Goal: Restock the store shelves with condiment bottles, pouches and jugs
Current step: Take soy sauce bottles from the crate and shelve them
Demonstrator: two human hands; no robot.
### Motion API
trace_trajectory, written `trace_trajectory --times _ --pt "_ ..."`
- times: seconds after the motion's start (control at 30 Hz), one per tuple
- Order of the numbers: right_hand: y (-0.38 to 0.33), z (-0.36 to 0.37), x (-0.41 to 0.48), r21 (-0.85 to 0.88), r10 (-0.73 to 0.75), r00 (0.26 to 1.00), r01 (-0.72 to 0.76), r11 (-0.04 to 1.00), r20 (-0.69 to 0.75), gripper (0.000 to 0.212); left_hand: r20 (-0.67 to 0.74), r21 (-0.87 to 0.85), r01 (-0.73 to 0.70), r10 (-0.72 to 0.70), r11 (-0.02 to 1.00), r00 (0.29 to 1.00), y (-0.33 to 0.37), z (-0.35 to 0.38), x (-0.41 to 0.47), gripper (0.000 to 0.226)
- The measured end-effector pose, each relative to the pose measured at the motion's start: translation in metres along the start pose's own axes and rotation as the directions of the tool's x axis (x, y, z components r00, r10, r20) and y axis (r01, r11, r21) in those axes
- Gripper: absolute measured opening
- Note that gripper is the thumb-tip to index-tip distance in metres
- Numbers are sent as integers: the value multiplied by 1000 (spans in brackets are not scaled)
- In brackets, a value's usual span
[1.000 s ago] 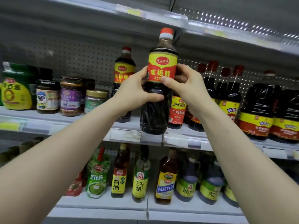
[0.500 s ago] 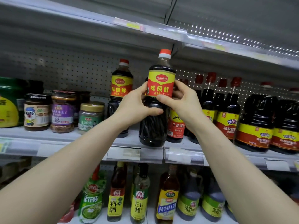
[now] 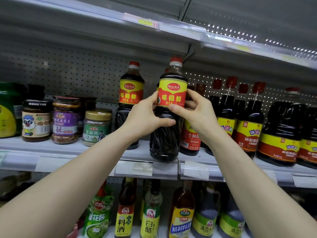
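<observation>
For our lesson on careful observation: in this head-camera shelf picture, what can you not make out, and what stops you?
Head view throughout.
Rear bottle: only a cap sliver shows behind the held soy sauce bottle.
Red-labelled bottle: label partly covered by the right hand.
Green container: cut by the left edge.
Price tags: too blurred to read.

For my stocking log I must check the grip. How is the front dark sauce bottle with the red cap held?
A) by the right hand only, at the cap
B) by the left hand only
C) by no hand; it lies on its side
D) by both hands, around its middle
D: the left hand and the right hand both curl round the upright bottle, thumbs across its front.
</observation>
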State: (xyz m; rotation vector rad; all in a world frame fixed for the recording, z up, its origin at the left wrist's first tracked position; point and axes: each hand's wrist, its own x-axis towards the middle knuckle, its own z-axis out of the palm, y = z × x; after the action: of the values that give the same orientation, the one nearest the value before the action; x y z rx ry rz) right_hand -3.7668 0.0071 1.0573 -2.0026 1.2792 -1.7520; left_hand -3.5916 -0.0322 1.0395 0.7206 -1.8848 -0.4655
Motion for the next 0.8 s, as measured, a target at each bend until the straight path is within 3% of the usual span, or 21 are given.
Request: trace_trajectory --times 0.8 --pt "43 15 19 52 -7 999 5 999 48 56 -118 161 55 -37 985 992 -30 24 12 93"
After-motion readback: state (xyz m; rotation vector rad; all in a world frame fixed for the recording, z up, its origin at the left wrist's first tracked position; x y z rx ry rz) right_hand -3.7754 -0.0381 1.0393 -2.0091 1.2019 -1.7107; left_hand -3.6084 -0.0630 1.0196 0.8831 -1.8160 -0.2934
